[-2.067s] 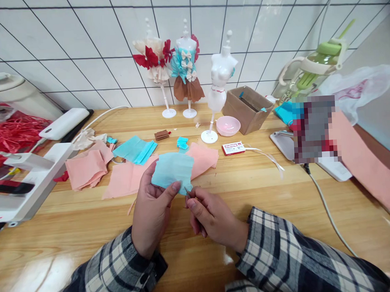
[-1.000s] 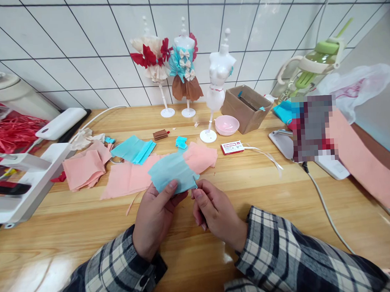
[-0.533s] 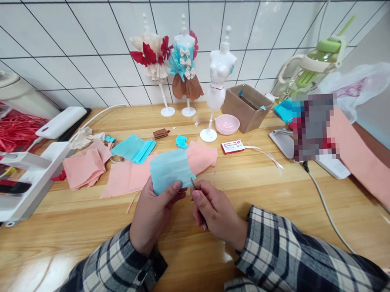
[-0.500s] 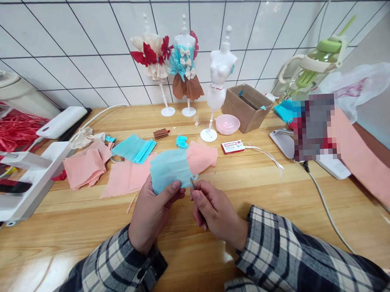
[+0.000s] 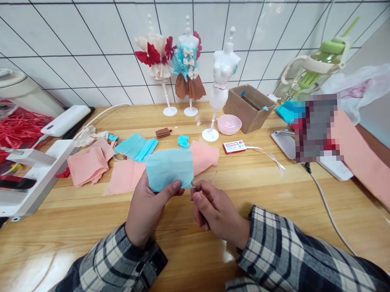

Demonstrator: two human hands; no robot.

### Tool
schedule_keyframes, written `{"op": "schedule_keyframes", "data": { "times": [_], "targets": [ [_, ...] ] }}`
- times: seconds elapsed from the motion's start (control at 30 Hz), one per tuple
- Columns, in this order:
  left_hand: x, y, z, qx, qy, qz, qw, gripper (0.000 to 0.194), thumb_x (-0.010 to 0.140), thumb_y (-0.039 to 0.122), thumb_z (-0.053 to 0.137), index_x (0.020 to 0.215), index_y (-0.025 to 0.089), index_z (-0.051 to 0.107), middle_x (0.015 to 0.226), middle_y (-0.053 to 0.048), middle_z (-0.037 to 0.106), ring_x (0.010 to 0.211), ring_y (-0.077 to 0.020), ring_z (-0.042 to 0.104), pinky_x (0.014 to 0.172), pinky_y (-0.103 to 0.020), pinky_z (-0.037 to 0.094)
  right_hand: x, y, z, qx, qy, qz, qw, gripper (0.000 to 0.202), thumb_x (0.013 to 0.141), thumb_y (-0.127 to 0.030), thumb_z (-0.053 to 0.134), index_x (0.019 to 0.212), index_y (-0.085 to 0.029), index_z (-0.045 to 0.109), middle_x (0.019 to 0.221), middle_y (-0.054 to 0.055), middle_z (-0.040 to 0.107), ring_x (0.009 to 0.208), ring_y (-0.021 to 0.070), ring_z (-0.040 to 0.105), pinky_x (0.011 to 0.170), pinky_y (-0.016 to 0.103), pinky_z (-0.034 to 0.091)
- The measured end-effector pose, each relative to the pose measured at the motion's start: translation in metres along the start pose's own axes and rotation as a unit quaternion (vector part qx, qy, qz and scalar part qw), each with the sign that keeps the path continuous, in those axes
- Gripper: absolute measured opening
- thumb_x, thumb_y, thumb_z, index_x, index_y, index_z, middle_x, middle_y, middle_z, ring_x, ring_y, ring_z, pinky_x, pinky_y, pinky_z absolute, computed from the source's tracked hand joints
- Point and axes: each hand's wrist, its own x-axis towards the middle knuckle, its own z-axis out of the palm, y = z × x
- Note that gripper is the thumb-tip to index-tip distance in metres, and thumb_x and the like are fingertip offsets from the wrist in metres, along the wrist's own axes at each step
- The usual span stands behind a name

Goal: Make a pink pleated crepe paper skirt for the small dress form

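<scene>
A light blue rectangle of crepe paper (image 5: 170, 167) is pinched along its lower edge between the thumb and fingers of my left hand (image 5: 152, 205). My right hand (image 5: 214, 210) is closed beside the paper's lower right corner. Its thumb and forefinger grip a slim metal tool (image 5: 193, 188), mostly hidden, whose tip meets that corner. I cannot tell the tool's kind. Pink crepe paper (image 5: 206, 157) lies on the table behind the blue sheet, and another pink piece (image 5: 124, 176) is to the left. Blue folded paper (image 5: 136, 147) and a small blue scrap (image 5: 183, 141) lie beyond.
Two dressed mini mannequins (image 5: 159, 56) (image 5: 189, 68) and a bare one (image 5: 222, 72) stand at the back. Nearby are a pink bowl (image 5: 229, 125), a cardboard box (image 5: 250, 110) and a red-white packet (image 5: 234, 147). A power strip (image 5: 36, 185) sits left; a bottle (image 5: 321, 65) stands right.
The blue paper has shifted slightly left and its right edge now looks straight. Less of the metal tool shows than before. The view has turned a little.
</scene>
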Motion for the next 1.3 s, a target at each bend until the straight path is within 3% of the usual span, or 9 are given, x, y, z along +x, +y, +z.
{"op": "schedule_keyframes", "data": {
  "times": [0.3,0.8,1.07,1.3],
  "targets": [
    [-0.001,0.004,0.002,-0.004,0.031,-0.005,1.000,0.043,0.067,0.025,0.084,0.099,0.019,0.056,0.082,0.002,0.066,0.070,-0.0128,0.063,0.059,-0.023,0.058,0.000,0.002,-0.001,-0.010,-0.004,0.003,1.000,0.028,0.098,-0.046,0.041,0.097,-0.020,0.048,0.053,-0.007,0.053,0.040,0.0063,0.043,0.045,0.018,0.035],
    [-0.001,0.000,-0.004,0.055,0.008,0.011,0.998,0.044,0.071,0.026,0.081,0.105,0.020,0.055,0.085,0.001,0.069,0.070,-0.0146,0.067,0.061,-0.026,0.057,0.001,0.003,0.000,0.033,0.008,-0.003,0.999,0.034,0.097,-0.052,0.039,0.095,-0.020,0.048,0.051,-0.008,0.051,0.037,0.0058,0.041,0.039,0.016,0.032],
    [-0.002,-0.001,-0.009,0.057,-0.007,0.014,0.998,0.030,0.072,0.028,0.080,0.090,0.017,0.059,0.072,0.002,0.067,0.063,-0.0116,0.062,0.061,-0.023,0.052,0.001,0.005,0.000,0.039,0.008,-0.003,0.999,0.034,0.097,-0.051,0.039,0.094,-0.020,0.049,0.050,-0.008,0.051,0.036,0.0057,0.041,0.038,0.016,0.031],
    [-0.002,0.000,-0.015,0.084,-0.026,0.010,0.996,0.029,0.073,0.029,0.079,0.091,0.017,0.059,0.073,0.001,0.068,0.065,-0.0132,0.062,0.063,-0.025,0.051,0.001,0.004,-0.001,0.027,-0.007,0.006,1.000,0.032,0.097,-0.050,0.040,0.094,-0.020,0.050,0.050,-0.008,0.052,0.037,0.0058,0.040,0.039,0.016,0.032]
  ]
}}
